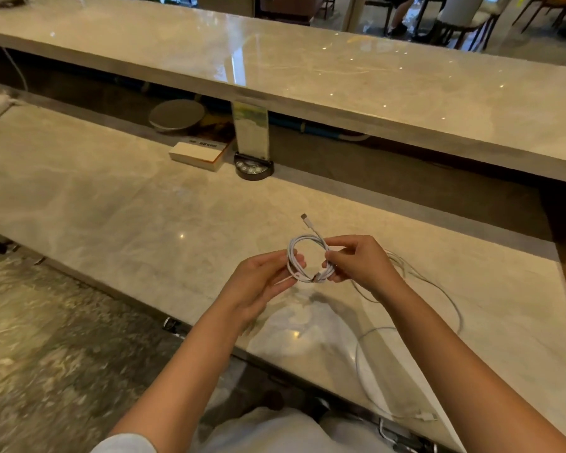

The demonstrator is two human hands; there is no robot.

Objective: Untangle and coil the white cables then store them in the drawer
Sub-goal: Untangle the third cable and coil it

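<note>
Both hands, left [262, 282] and right [361, 264], pinch coil [309, 259], frame centre; loose plug end [304, 218] could spring loops open.

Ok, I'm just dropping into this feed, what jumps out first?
Both hands at centre hold a small white cable coil above the marble counter: the left hand pinches its left side, the right hand its right, with one connector end poking up. A second white cable lies loose on the counter to the right, trailing toward the near edge. Farther back sit a white box and a dark round stand.
</note>
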